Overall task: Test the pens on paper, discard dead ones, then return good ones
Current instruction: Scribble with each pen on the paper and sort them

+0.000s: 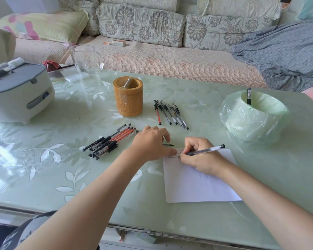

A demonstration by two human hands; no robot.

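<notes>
Right hand (197,156) has its grip closed around a clear pen (206,150), tip on the paper's (197,183) top left corner, while the left hand (152,143) presses flat, holding nothing, on the tabletop (79,177) beside it

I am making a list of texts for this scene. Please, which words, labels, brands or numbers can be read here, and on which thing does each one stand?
Nothing can be read with certainty.
Sheet of paper: small handwritten marks along its top edge, beside the right hand; too small to read.
Grey-lidded appliance: a small dark label on its front; blurred.
Small box on the sofa: print too small to read.
Pens on the table: no legible print.
</notes>
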